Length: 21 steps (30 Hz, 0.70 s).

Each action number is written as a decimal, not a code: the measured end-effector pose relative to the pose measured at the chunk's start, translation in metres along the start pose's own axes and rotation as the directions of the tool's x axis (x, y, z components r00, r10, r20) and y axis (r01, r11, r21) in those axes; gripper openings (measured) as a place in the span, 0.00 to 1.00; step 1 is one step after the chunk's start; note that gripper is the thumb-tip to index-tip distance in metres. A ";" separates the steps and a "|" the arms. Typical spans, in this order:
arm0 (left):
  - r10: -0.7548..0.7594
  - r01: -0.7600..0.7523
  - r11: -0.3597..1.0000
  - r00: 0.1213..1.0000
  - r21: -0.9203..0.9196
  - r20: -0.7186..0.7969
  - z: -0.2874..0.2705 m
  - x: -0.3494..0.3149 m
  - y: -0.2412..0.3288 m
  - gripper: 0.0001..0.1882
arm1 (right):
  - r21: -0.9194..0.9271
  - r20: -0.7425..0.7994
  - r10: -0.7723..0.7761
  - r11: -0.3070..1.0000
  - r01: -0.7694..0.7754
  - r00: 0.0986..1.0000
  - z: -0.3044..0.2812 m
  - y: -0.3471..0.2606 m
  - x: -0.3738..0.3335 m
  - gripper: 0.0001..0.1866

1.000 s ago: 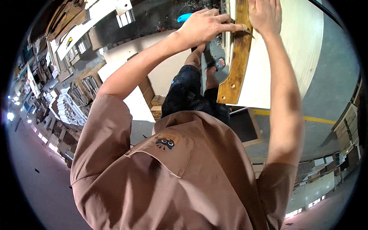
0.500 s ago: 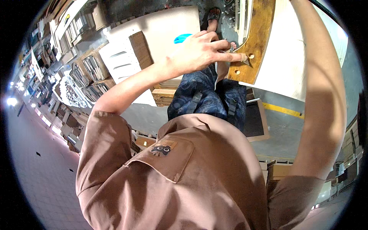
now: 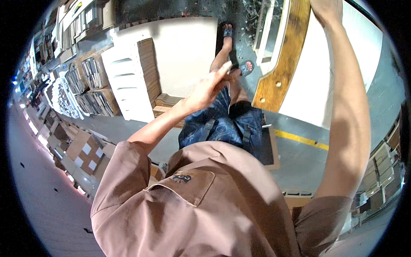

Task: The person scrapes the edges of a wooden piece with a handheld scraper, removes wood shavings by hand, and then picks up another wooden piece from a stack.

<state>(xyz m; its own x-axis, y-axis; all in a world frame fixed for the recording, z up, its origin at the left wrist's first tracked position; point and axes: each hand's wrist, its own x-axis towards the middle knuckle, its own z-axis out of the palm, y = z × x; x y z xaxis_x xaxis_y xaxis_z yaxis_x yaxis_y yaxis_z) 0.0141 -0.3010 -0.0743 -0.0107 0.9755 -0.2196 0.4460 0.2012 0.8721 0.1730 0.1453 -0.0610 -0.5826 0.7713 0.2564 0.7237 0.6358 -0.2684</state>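
Observation:
A brown stained wooden piece with two pale round holes near its close end lies along a white sheet. My left hand is raised in front of my legs, to the left of the wood and apart from it. Its fingers look drawn together and slightly blurred, and whatever they hold is hidden. At the upper edge, my right hand is beside the far part of the wooden piece. The frame cuts off its fingers.
Left of my legs stands a stack of brown-edged boards beside a large pale panel. Cartons of flat pieces stand farther left. A yellow line crosses the grey floor, near a dark framed panel.
My left hand has moved off the wooden piece, where its fingertip was at a hole, and back to the left. The blue thing seen by that hand no longer shows.

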 end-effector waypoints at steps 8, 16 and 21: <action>0.085 -0.114 0.985 0.973 -0.126 -0.215 0.007 0.102 0.018 0.35 | -0.028 0.023 -0.038 0.999 0.038 0.999 -0.004 0.002 0.001 0.32; 0.055 -0.270 0.899 0.850 -0.344 -0.523 -0.039 0.302 0.018 0.29 | 0.002 0.081 -0.085 0.996 0.085 0.993 -0.004 0.016 -0.002 0.33; 0.281 -0.465 0.877 0.701 -0.122 -0.655 -0.094 0.435 0.020 0.34 | -0.002 0.127 -0.075 0.997 0.076 0.989 -0.010 0.006 0.003 0.32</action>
<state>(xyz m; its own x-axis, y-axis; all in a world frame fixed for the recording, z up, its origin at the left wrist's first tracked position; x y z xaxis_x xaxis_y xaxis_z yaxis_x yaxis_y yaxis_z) -0.0661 0.1359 -0.1116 -0.4683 0.7988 0.3776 0.2870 -0.2666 0.9201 0.1795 0.1517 -0.0523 -0.6773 0.7190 0.1555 0.6782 0.6922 -0.2467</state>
